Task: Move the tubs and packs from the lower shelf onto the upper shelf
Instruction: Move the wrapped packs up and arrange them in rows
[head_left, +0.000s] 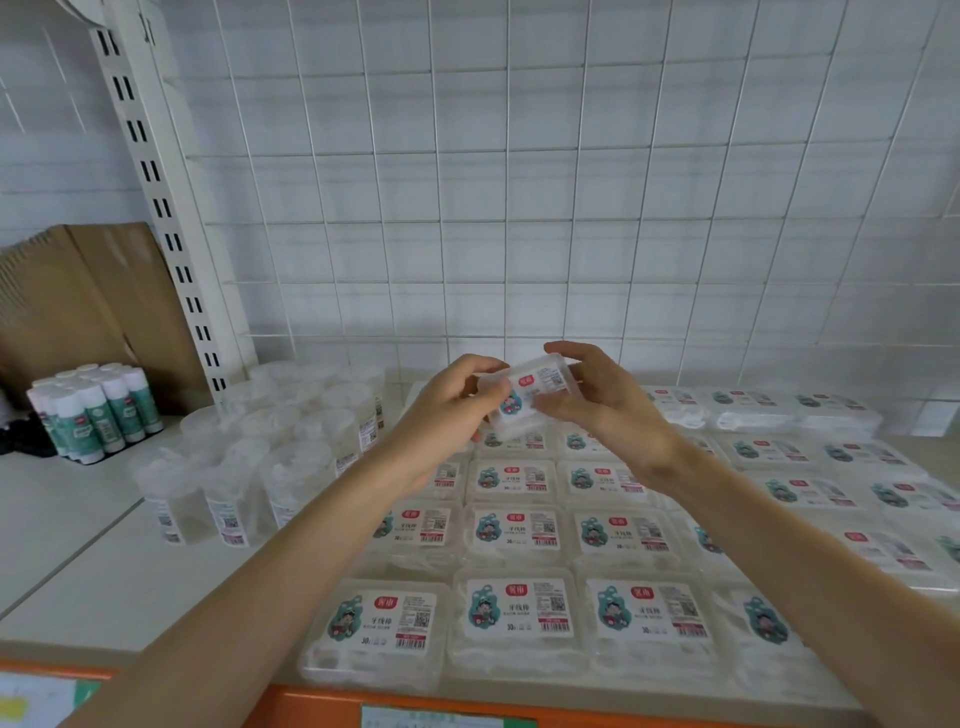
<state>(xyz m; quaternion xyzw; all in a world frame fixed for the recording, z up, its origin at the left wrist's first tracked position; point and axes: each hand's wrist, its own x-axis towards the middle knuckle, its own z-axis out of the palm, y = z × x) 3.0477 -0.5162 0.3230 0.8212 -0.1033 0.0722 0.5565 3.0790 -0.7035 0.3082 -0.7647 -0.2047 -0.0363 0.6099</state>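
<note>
A clear flat pack (530, 392) with a white, red and teal label is held in the air above the shelf, tilted. My left hand (444, 402) grips its left end. My right hand (605, 397) holds its right end, fingers curled over the top edge and thumb beneath. Below them, several rows of the same packs (514, 530) lie flat on the white shelf (104, 566). To the left of the packs stand several clear round tubs (249, 457) with lids.
A bundle of white tubes with green labels (96, 410) stands at the far left, before flattened cardboard (88, 312). A slotted upright post (156, 208) and a wire grid wall (519, 182) close the back. The shelf front has an orange edge strip (311, 701).
</note>
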